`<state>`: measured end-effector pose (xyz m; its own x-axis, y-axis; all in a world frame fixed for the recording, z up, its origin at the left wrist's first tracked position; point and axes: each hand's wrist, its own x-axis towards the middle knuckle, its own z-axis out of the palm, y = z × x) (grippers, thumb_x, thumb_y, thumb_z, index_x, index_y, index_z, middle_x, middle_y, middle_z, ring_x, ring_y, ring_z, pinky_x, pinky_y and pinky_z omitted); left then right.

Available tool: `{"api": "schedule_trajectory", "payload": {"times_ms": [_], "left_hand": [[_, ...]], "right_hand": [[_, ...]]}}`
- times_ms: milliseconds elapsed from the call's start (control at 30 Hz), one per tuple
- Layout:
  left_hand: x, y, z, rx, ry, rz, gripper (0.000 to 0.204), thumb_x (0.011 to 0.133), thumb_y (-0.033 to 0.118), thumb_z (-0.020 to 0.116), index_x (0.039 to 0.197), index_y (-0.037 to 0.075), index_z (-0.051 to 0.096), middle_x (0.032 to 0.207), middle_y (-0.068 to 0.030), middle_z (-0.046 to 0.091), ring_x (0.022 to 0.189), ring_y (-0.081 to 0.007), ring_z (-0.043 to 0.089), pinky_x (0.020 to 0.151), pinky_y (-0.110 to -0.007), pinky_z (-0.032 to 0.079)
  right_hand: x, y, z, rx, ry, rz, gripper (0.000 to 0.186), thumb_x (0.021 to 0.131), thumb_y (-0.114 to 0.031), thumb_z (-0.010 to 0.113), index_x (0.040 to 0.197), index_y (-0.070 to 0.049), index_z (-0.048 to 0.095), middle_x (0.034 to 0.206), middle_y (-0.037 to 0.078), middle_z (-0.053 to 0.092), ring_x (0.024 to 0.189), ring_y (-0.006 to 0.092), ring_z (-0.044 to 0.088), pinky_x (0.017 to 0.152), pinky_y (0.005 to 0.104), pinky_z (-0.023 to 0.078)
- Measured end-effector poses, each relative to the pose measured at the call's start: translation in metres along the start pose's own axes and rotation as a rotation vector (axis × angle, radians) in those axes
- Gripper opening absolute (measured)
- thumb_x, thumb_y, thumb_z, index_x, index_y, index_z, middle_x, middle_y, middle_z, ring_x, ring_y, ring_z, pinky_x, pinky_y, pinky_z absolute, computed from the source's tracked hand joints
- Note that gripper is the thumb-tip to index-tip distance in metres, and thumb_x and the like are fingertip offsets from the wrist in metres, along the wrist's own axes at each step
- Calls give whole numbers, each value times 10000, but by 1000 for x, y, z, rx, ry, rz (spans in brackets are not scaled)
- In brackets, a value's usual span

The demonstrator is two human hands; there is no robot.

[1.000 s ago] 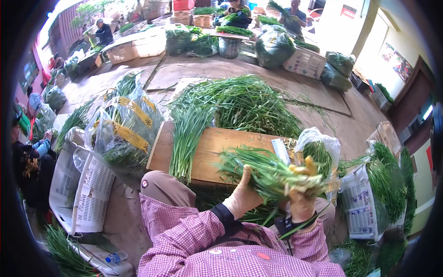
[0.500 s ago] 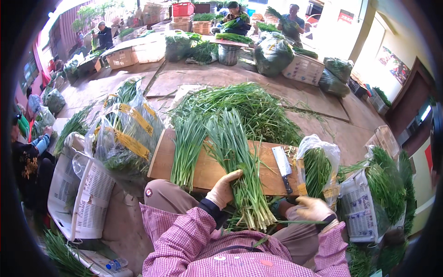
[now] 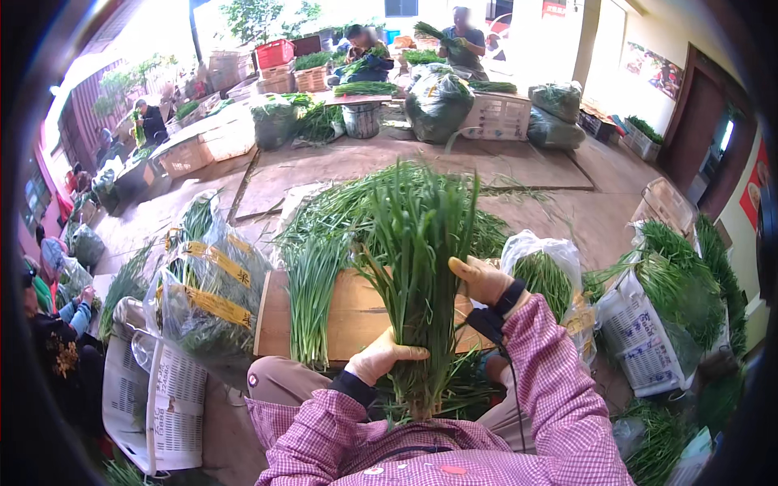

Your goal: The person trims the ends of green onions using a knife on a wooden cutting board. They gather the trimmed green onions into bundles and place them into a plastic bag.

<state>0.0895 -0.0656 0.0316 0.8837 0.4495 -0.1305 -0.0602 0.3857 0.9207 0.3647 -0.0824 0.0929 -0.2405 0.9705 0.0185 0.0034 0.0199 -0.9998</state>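
Observation:
An upright bunch of long green garlic chives (image 3: pixel 421 259) stands in front of me, leaf tips up and cut ends down near my lap. My gloved left hand (image 3: pixel 384 356) is closed round its lower part, thumb across the front. Higher up on the right side, my gloved right hand (image 3: pixel 485 282) grips the bunch's edge. Its thumb shows, while the other fingers are mostly hidden behind the leaves. A smaller bunch of chives (image 3: pixel 312 308) lies on the wooden board (image 3: pixel 274 312), left of the held one. Behind the board spreads a loose heap of chives (image 3: pixel 332 212).
A clear bag of greens (image 3: pixel 215 283) and a white plastic crate (image 3: pixel 174 405) stand at left. On the right are another bagged bunch (image 3: pixel 545 275) and a crate (image 3: pixel 644 336) heaped with greens. Several people work farther off, among crates and stuffed bags (image 3: pixel 439 101).
The held bunch has gone from lying across the board to upright. My right hand has risen from beside the bagged bunch to the chives. The knife seen earlier is now hidden.

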Motion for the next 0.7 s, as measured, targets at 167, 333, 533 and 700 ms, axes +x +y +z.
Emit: {"api": "schedule_trajectory", "payload": {"times_ms": [167,333,533,700], "left_hand": [[0,5,-14,294,-84,-59,684,754,64,840,1384,28,575,1293,-65,665,1197,-199,588,1069,-349,450],[4,-9,-23,407,-163,-57,680,757,77,848,1382,29,584,1319,-80,659,1214,-199,578,1081,-339,436],[5,-33,-36,261,-20,-68,677,829,81,809,1442,46,522,1313,-39,645,1176,-137,577,1046,-314,463],[0,-51,-60,406,208,-45,723,837,87,786,1486,22,474,1404,-123,607,1280,-197,554,1103,-334,424]], "right_hand": [[22,-17,25,309,-103,-182,878,863,-666,706,1428,-22,512,1229,65,631,1100,168,588,970,335,485],[9,-49,56,143,-26,-87,684,870,-306,812,1432,-10,557,1274,62,650,1128,154,597,995,329,485],[-3,-54,50,-13,213,-145,313,956,-155,692,1224,8,678,1129,75,736,1024,158,696,898,311,562],[-4,-54,44,-118,392,-305,246,1010,-124,626,1205,14,684,1125,90,739,1000,159,700,882,304,565]]}}
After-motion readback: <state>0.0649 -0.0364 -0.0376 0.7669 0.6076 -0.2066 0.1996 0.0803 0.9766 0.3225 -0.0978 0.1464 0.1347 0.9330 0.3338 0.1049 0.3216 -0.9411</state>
